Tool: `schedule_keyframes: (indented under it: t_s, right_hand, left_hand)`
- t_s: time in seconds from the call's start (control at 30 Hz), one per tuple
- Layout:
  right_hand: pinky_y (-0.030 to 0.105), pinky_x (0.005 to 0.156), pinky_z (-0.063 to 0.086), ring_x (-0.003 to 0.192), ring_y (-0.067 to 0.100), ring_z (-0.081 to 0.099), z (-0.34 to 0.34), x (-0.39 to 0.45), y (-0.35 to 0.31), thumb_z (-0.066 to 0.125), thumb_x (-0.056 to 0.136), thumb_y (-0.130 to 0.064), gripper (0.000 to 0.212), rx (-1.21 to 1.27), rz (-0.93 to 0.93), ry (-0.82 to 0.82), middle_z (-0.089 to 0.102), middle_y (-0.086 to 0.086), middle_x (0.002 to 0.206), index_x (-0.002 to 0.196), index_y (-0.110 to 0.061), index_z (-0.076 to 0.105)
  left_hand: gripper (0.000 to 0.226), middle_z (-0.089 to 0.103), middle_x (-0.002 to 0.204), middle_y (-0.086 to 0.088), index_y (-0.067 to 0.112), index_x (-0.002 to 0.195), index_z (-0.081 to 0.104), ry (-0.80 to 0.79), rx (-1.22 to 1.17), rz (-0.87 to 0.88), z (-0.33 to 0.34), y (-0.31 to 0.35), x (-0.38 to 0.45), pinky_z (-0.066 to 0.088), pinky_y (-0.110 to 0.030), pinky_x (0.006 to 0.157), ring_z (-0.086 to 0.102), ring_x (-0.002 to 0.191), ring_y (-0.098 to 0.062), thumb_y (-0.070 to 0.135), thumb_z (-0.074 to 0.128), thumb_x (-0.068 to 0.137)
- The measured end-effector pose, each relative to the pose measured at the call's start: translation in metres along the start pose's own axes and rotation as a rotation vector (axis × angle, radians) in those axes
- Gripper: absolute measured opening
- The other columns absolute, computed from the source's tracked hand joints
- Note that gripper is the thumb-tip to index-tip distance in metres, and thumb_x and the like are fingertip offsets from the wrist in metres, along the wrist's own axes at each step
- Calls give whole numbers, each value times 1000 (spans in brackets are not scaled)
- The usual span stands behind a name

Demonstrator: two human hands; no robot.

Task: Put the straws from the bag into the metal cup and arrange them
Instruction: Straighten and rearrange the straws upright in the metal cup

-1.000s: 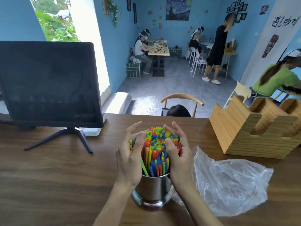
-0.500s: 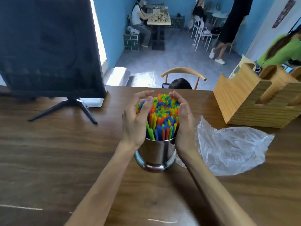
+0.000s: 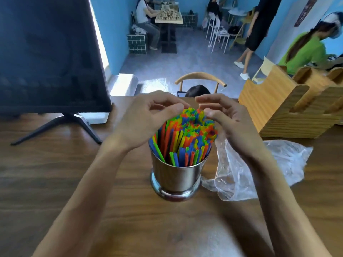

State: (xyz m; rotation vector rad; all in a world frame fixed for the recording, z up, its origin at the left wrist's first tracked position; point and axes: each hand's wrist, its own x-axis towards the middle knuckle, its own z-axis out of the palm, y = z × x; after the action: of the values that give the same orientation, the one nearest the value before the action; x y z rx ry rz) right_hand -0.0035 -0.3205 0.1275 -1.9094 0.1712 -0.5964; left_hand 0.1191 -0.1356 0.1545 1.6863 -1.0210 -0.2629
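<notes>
A shiny metal cup stands on the wooden table, packed with several colourful straws that fan out above its rim. My left hand cups the left side of the bundle near the straw tips, thumb lying on the tips and fingers curled over the far side. My right hand cups the right side the same way, its thumb on the tips. The fingertips of both hands almost meet behind the bundle. The crumpled clear plastic bag lies just right of the cup.
A dark monitor on a splayed stand occupies the back left of the table. A wooden organiser stands at the back right. Beyond the far edge are a chair and several people in a blue room.
Both hands slid up from the bundle's sides to the straw tips, and the fingers curled further over the far side. The view has tilted down and closer.
</notes>
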Motion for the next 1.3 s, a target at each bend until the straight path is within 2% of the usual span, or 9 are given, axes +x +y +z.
schedule_keyframes:
  t_s: [0.13, 0.23, 0.33, 0.47, 0.67, 0.73, 0.83, 1.1, 1.3]
  right_hand:
    - [34, 93, 52, 101, 7, 67, -14, 20, -11, 63, 90, -21, 21, -131, -21, -87, 75, -9, 105, 103, -33, 74]
    - [25, 84, 52, 91, 6, 66, -22, 30, -18, 69, 95, -14, 17, -219, -27, -126, 76, -5, 99, 103, -28, 75]
    - [26, 87, 54, 95, 3, 69, -25, 37, -22, 70, 96, -29, 17, -268, 53, -248, 77, -10, 102, 112, -29, 75]
    - [30, 83, 58, 94, 3, 70, -18, 38, -15, 66, 97, -37, 16, -318, 100, -328, 76, -13, 98, 108, -31, 76]
    - [28, 83, 57, 94, 3, 69, -11, 35, -4, 69, 94, -39, 16, -217, 52, -205, 74, -15, 99, 109, -35, 73]
    - [24, 76, 51, 83, 0, 64, -13, 32, -6, 73, 93, -33, 9, -228, -23, -121, 72, -18, 92, 101, -30, 73]
    - [12, 63, 36, 70, -1, 53, -20, 22, -11, 80, 86, -30, 5, -290, -64, -154, 63, -20, 81, 89, -29, 76]
    - [12, 65, 38, 74, 1, 53, -23, 15, -16, 82, 85, -27, 7, -405, -28, -193, 62, -12, 88, 89, -32, 78]
    - [17, 65, 43, 71, 2, 51, -25, 25, -26, 78, 89, -30, 6, -464, 26, -330, 61, -9, 88, 91, -28, 73]
  left_hand:
    - [14, 75, 102, 12, 36, 103, 76, -103, 154, 2, -6, 6, 13, 53, -20, 85, 69, 98, -6, 27, 68, 97]
    - [13, 74, 98, 13, 35, 104, 77, -47, 187, 4, -7, 7, 19, 50, -15, 81, 68, 93, -4, 28, 69, 96]
    - [12, 73, 89, 18, 35, 102, 78, 39, 191, -20, -7, 8, 22, 50, -11, 77, 67, 88, 0, 31, 68, 96]
    - [18, 73, 91, 22, 36, 103, 77, -12, 279, -125, -2, 2, 21, 48, -11, 75, 65, 89, 8, 43, 62, 98]
    - [10, 74, 89, 20, 35, 99, 76, 61, 95, -72, 3, 1, 15, 45, -6, 72, 65, 87, 5, 32, 67, 96]
    - [7, 73, 90, 19, 34, 95, 75, 97, 127, -21, 1, 3, 12, 48, -10, 75, 65, 90, 2, 29, 70, 94]
    - [4, 71, 89, 13, 34, 89, 76, 61, 195, 22, -2, 3, 3, 52, -23, 78, 65, 90, -5, 30, 76, 89]
    - [17, 66, 98, 20, 39, 96, 78, 21, 410, 32, -3, 2, -6, 48, -39, 94, 57, 106, -6, 47, 67, 87]
    - [28, 65, 101, 22, 38, 99, 78, 12, 413, 24, 6, 4, -6, 48, -38, 95, 56, 106, -3, 55, 59, 87]
